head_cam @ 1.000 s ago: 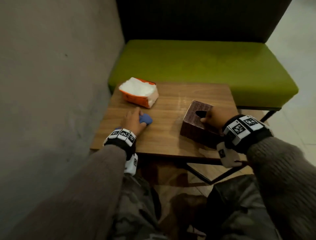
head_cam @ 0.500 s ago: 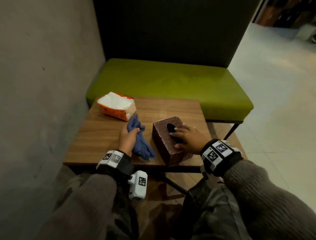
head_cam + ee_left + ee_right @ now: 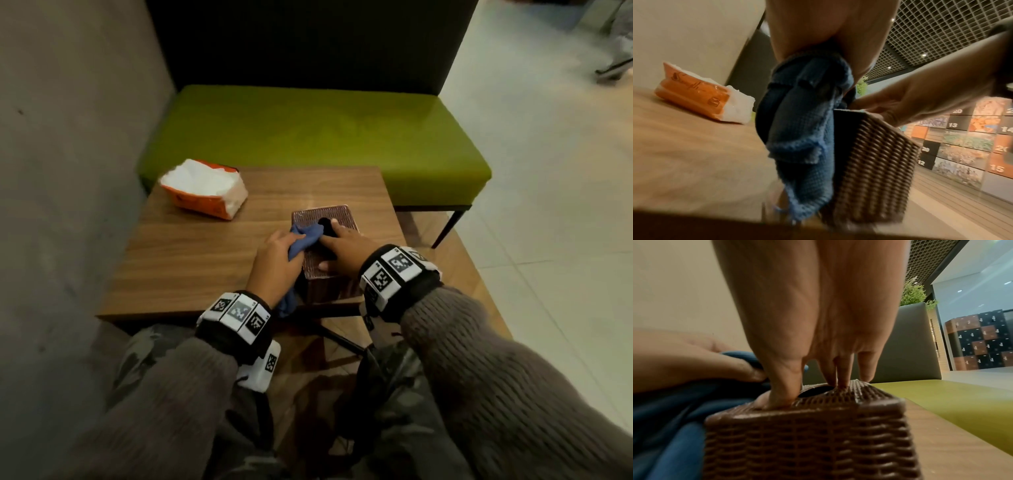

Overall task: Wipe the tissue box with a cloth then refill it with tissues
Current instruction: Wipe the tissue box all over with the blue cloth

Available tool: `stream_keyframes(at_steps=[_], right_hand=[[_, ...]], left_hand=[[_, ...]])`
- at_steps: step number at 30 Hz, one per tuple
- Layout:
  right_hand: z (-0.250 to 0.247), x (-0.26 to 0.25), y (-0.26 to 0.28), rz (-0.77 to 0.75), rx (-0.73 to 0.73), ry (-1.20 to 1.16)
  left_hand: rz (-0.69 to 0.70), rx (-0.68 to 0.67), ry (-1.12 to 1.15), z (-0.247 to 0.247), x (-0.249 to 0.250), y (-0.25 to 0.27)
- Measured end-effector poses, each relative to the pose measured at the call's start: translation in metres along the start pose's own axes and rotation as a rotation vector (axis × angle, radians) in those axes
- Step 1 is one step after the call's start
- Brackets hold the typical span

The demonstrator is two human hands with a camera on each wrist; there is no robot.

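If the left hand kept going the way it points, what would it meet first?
Probably the right hand on the box top; the left hand already has the cloth there. Depth is unclear.

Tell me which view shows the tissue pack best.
The head view: the whole tissue pack lies unobstructed on the table. The left wrist view shows its orange side, partly behind the cloth. The right wrist view misses it.

Cloth (image 3: 306, 237) now against box top (image 3: 337, 214)

Left hand (image 3: 274, 262) curled in a closed grip, right hand (image 3: 346, 248) fingers extended, fingertips (image 3: 840, 382) pressing downward.
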State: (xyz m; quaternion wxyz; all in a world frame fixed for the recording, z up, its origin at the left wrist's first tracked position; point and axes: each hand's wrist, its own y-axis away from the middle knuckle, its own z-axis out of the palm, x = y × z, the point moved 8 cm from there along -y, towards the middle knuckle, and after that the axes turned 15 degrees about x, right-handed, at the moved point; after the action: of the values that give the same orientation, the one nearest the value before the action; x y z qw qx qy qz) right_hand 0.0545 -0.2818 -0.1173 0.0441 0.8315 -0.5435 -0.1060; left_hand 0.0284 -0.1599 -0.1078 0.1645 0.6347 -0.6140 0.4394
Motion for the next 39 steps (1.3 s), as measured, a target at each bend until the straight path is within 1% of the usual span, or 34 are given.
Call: stream_keyframes(at_steps=[4,6,8,10,12,14,17,20,22,24,26,28,30,33,35,36,38,39], right_hand=[[-0.002,-0.001,0.006,0.018,0.013,-0.041],[-0.002,0.000,0.009,0.033,0.036,-0.059],[-0.004,0.001,0.011,0.054,0.066,-0.067],[-0.005,0.005,0.012,0.082,0.082,-0.079],[-0.004,0.006,0.011,0.085,0.090,-0.101],[-0.003,0.006,0.011,0.069,0.081,-0.126],[-0.002,0.004,0.013,0.065,0.070,-0.134],[-0.003,0.004,0.014,0.078,0.068,-0.124],[-0.003,0.006,0.014,0.105,0.066,-0.124],[-0.004,0.009,0.013,0.125,0.066,-0.105],[-0.004,0.010,0.012,0.132,0.064,-0.098],[-0.004,0.010,0.011,0.129,0.064,-0.094],[-0.005,0.010,0.013,0.123,0.073,-0.072],[-0.003,0.008,0.014,0.123,0.058,-0.072],[-0.003,0.007,0.016,0.129,0.049,-0.089],[-0.003,0.007,0.017,0.133,0.048,-0.101],[-0.002,0.005,0.019,0.134,0.044,-0.120],[-0.002,0.004,0.020,0.131,0.044,-0.123]], left_hand=[[-0.069,0.000,-0.007,0.003,-0.007,-0.042],[-0.094,-0.008,-0.019,0.007,-0.007,-0.050],[-0.085,0.004,-0.017,0.006,-0.005,-0.040],[-0.077,0.014,0.012,0.001,-0.004,-0.014],[-0.055,-0.013,0.067,-0.006,-0.002,0.015],[-0.037,-0.036,0.103,-0.011,-0.002,0.026],[-0.083,-0.053,0.119,-0.010,-0.005,0.002],[-0.122,-0.079,0.066,-0.001,-0.017,-0.034],[-0.132,-0.095,0.034,0.004,-0.019,-0.044],[-0.126,-0.107,0.018,0.004,-0.012,-0.036],[-0.096,-0.093,0.024,0.000,-0.005,-0.013],[-0.082,-0.068,0.096,-0.008,0.000,0.016],[-0.078,-0.075,0.173,-0.014,0.001,0.041],[-0.104,-0.111,0.236,-0.020,0.001,0.057],[-0.196,-0.075,0.237,-0.027,-0.012,0.044],[-0.236,-0.017,0.210,-0.031,-0.022,0.029],[-0.249,0.070,0.126,-0.036,-0.036,-0.006],[-0.234,0.075,0.095,-0.033,-0.035,-0.022]])
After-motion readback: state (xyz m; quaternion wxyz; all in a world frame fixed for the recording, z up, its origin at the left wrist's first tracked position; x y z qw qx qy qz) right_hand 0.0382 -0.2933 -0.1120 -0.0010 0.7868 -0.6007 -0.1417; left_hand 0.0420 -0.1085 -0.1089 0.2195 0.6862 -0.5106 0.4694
